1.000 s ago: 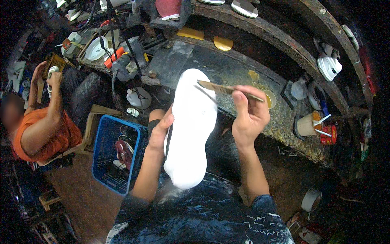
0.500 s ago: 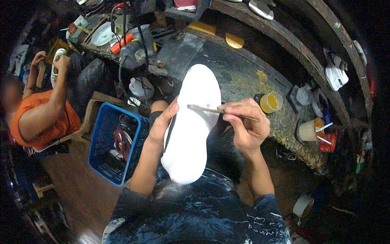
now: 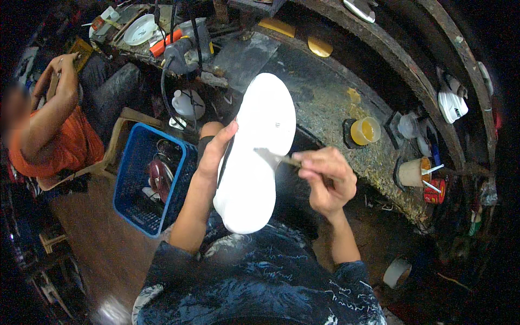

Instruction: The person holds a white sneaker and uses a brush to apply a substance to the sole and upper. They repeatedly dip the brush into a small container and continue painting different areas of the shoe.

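A white shoe is held sole up in front of my chest, its toe end pointing away and its heel towards me. My left hand grips it along the left edge, thumb on the rim; the fingers underneath are hidden. In a pinch at the right of the sole, my right hand holds a slim brush. Its blurred tip lies over the narrow middle of the sole; whether it touches, I cannot tell.
A cup of yellow liquid stands on the stained bench, with a tan cup and red can farther right. At left are a blue basket holding shoes and a seated co-worker in orange. Shelves curve behind.
The brush tip has moved down the sole from the forefoot to the narrow middle. My left hand keeps its grip. The co-worker's arms have shifted, and the view has moved slightly.
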The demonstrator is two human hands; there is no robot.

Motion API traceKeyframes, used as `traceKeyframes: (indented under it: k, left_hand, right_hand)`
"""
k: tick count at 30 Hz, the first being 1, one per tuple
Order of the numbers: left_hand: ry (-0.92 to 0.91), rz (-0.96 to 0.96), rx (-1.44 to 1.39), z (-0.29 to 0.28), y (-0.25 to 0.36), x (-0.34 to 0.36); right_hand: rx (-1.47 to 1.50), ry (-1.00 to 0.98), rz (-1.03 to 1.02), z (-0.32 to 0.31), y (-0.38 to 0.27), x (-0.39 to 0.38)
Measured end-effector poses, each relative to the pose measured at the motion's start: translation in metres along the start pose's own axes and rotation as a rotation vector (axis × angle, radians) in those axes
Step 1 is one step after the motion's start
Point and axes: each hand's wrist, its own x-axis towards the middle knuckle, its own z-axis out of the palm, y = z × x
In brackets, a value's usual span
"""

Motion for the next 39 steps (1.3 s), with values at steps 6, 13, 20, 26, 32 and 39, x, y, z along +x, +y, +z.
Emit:
traceKeyframes:
  k: [6, 13, 20, 26, 32, 39]
  left_hand:
    - [-0.006, -0.003, -0.056, -0.013, -0.013, 0.006]
    - [0.086, 0.048, -0.023, -0.024, -0.018, 0.015]
    - [0.061, 0.043, 0.012, -0.025, -0.024, 0.02]
    - [-0.027, 0.046, -0.076, -0.035, -0.029, 0.022]
    - [-0.179, 0.097, -0.235, -0.067, -0.045, 0.027]
    - [-0.269, 0.083, -0.254, -0.095, -0.051, 0.025]
  right_hand:
    - [-0.033, 0.159, 0.122, -0.005, 0.009, -0.012]
    - [-0.073, 0.065, 0.048, 0.001, -0.01, -0.015]
    - [-0.04, -0.025, 0.142, 0.004, -0.009, -0.009]
    - [0.062, 0.03, 0.117, 0.005, -0.012, -0.013]
    - [-0.162, 0.282, 0.212, -0.012, -0.004, -0.011]
    - [-0.674, 0.568, 0.383, -0.106, 0.017, 0.01]
